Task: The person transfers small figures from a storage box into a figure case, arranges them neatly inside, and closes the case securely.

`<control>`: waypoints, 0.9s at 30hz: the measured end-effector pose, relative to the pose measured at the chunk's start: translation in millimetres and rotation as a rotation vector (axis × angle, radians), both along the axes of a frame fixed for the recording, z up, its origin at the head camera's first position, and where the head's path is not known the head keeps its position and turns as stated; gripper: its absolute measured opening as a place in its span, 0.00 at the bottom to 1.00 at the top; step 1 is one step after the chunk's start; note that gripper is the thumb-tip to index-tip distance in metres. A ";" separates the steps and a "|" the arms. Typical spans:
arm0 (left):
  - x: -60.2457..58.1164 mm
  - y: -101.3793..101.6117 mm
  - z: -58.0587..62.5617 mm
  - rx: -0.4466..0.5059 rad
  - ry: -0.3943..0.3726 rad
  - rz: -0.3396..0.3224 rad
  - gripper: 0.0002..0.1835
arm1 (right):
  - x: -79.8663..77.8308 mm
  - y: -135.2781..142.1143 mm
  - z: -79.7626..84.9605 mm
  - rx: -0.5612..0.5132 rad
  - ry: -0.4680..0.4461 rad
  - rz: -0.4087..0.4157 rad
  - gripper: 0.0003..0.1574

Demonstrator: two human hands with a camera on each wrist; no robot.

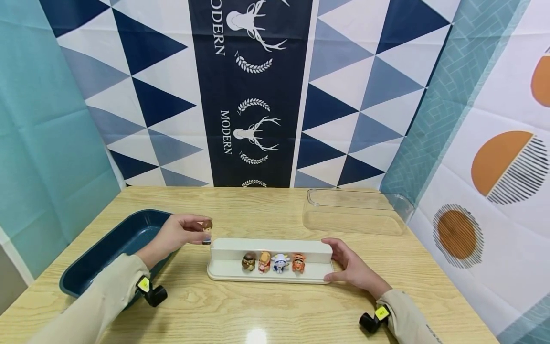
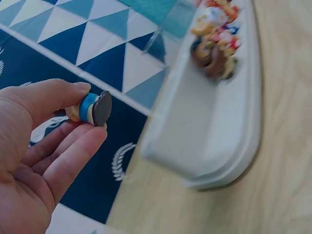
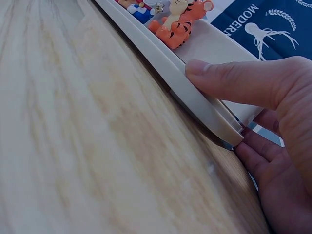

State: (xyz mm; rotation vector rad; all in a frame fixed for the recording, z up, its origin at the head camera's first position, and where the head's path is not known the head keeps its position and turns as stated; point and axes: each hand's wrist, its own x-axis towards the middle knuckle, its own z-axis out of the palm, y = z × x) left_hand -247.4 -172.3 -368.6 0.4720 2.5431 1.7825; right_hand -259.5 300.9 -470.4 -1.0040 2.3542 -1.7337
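Observation:
My left hand pinches a small figurine with brown hair and a blue lower part between thumb and fingertips. It hangs just past the left end of a white stepped display stand; the left wrist view shows its dark flat base. On the stand's lower step sit several figurines in a row: a brown owl, a yellow-and-red figure, a white-and-blue one and an orange tiger. At the right end, my right hand grips the stand, thumb on the front rim and fingers behind.
A dark blue tray lies at the left, partly under the left forearm. Toward the back right stands a clear plastic cover. Patterned cloths hang behind the wooden table and along its sides.

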 end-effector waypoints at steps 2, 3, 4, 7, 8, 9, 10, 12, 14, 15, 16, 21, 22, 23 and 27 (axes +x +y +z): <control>1.3 5.3 -4.6 0.012 -0.010 -0.010 0.26 | -0.1 -0.2 -0.3 -0.002 0.001 0.003 0.57; 2.0 7.9 -6.6 0.017 -0.017 -0.013 0.26 | -0.2 -0.3 -0.5 -0.003 0.001 0.004 0.56; 2.6 10.2 -8.6 0.022 -0.023 -0.018 0.26 | -0.2 -0.3 -0.7 -0.003 0.000 0.005 0.56; 3.8 16.5 -15.0 0.034 -0.041 -0.034 0.26 | -0.4 -0.1 -1.3 -0.002 -0.002 0.004 0.56; 3.9 18.4 -17.5 0.037 -0.045 -0.043 0.26 | -0.6 0.0 -1.3 -0.001 -0.003 0.004 0.57; 4.0 20.3 -20.1 0.039 -0.047 -0.050 0.26 | -0.8 0.2 -1.2 -0.001 -0.003 0.003 0.57; 4.1 22.1 -22.8 0.041 -0.047 -0.058 0.26 | -1.0 0.3 -1.2 -0.001 -0.004 0.003 0.57; 4.8 26.1 -28.5 0.041 -0.043 -0.070 0.26 | -1.5 0.6 -1.2 -0.001 -0.003 0.005 0.57; 6.5 30.8 -33.6 0.034 -0.025 -0.082 0.24 | -1.6 0.7 -1.1 -0.003 0.001 0.004 0.57; 7.6 33.3 -36.2 0.028 -0.012 -0.086 0.23 | -1.6 0.8 -1.2 -0.004 0.003 0.005 0.57; 8.7 35.6 -38.6 0.024 0.002 -0.091 0.22 | -1.5 0.8 -1.2 -0.004 0.003 0.007 0.57; 11.2 45.4 -50.9 -0.028 0.087 -0.071 0.19 | -0.8 0.6 -0.7 -0.008 0.001 0.017 0.57; 11.3 46.8 -52.9 -0.039 0.103 -0.066 0.18 | -0.6 0.4 -0.5 -0.009 -0.001 0.018 0.57; 11.2 48.3 -54.9 -0.052 0.118 -0.058 0.18 | -0.5 0.3 -0.3 -0.010 -0.002 0.019 0.57; 11.5 53.6 -60.6 -0.079 0.155 -0.064 0.17 | -0.5 0.5 0.5 -0.011 -0.006 0.022 0.58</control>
